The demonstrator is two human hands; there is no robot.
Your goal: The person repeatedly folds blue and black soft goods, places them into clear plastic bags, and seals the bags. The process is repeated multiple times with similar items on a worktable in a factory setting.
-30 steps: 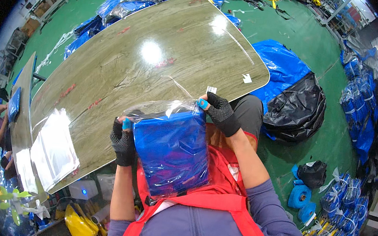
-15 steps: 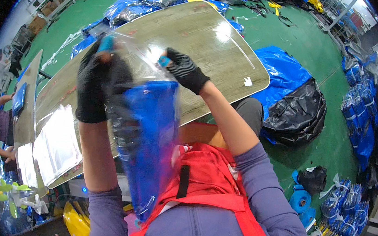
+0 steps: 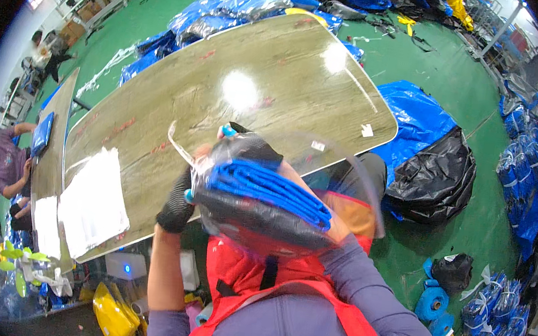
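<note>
A clear plastic bag holds a thick folded sheet, blue above and black below. It is tilted in front of my chest, over the near edge of the table. My left hand, in a black knit glove with blue-wrapped fingertips, grips the gathered end of the bag at its left. My right hand, gloved the same way, closes on the film at the bag's far side. Its lower fingers and wrist are partly hidden behind the bag. A loose flap of film is smeared by motion at the right.
A wood-patterned table lies ahead, with white sheets at its left. Blue and black tarps lie on the green floor at right, near tied bundles. A person handles a blue pack at far left. A small fan stands lower left.
The bag has swung up from hanging lengthwise to lying crosswise before my chest. My left hand has come down and right; my right hand has moved lower, now partly behind the bag.
</note>
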